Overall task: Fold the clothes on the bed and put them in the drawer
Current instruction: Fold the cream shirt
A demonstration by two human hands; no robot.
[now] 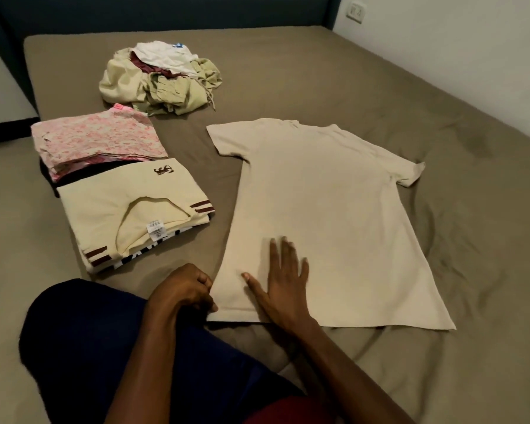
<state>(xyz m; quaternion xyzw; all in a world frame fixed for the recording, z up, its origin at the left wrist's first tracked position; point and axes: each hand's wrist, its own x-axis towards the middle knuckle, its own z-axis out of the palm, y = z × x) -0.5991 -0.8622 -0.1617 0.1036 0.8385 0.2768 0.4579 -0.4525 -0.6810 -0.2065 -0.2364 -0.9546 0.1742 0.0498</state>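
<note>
Faintly, illegible neck label (155,230)

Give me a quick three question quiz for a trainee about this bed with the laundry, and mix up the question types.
1. True or false: the plain cream T-shirt is spread flat on the brown bed sheet.
2. Which hand presses flat on that T-shirt? A) left hand B) right hand
3. Fill in: the unfolded clothes pile lies ____ the folded pink floral garment, toward the headboard.

Key: 1 true. 2 B; the left hand's fingers pinch the T-shirt's lower corner. 3 beyond.
</note>
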